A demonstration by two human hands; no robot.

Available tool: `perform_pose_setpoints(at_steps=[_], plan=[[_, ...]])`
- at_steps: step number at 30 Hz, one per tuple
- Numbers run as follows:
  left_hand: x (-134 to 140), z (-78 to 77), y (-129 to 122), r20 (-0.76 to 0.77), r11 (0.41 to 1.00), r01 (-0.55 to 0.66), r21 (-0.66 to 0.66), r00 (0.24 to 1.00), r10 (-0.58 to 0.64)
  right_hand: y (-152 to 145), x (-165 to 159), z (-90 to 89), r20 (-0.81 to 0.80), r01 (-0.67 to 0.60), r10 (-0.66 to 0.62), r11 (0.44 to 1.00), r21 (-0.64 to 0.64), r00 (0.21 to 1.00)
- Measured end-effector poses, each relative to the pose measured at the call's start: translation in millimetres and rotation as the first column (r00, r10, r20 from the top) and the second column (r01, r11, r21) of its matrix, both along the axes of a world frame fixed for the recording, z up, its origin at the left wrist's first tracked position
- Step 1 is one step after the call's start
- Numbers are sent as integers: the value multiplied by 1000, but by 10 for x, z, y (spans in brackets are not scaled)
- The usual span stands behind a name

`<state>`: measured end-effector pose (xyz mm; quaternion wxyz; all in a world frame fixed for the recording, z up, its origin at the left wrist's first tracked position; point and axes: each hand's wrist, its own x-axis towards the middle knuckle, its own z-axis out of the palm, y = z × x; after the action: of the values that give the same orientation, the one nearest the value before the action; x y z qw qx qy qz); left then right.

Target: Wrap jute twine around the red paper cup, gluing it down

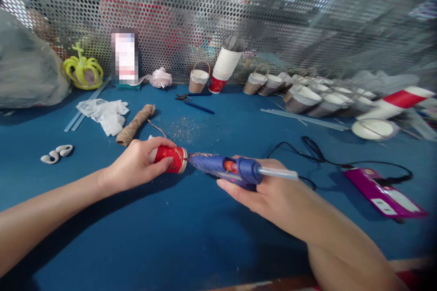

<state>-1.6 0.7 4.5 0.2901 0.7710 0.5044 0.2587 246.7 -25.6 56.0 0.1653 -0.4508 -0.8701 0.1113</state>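
From my end, the left hand (136,161) pinches the red cup (176,164), on its side over the table (153,236), while the right hand (269,188) grips the glue gun (210,163), aimed close at its end; I take this as gluing twine (135,125) (the next move seems to call for steadiness). Behind, baskets (197,84) show white linings (200,74), and something grey (235,43) tops the stacked cups (225,64).

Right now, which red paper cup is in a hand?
The red cup on its side in the left hand, nearest the blue glue gun; the bottom cup of the leaning stack and the blurred red one far right are unheld.
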Motion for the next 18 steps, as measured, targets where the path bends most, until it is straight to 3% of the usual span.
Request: perform_pose_setpoints(at_steps=[18], plan=[[13,19,16,-2,999,-28,-14,1000,28,-40,-2,-14,44,-44,46,998,-35,998]])
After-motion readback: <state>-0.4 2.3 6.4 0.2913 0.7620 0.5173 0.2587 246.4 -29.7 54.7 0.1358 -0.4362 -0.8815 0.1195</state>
